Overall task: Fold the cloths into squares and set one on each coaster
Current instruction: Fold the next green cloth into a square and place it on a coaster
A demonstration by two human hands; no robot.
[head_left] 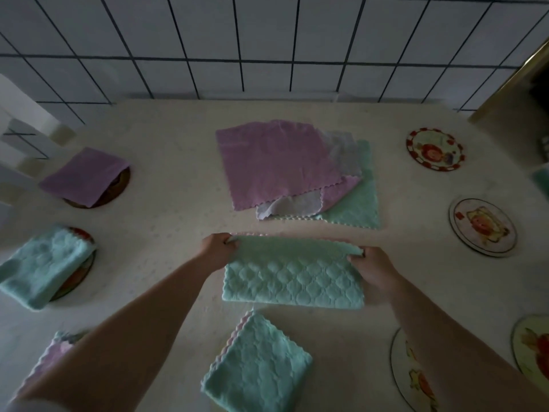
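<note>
While both sets of fingers pinch its far corners, a green cloth lies half-folded on the bench.

Left hand and right hand each grip the scalloped far edge, fingers closed on the fabric, with the fold nearest the person. Just below sits a folded green square; beyond lies a loose pile topped by a purple cloth. At left, a folded purple cloth and a folded green cloth each rest on a coaster. At right, bare coasters lie well apart.
</note>
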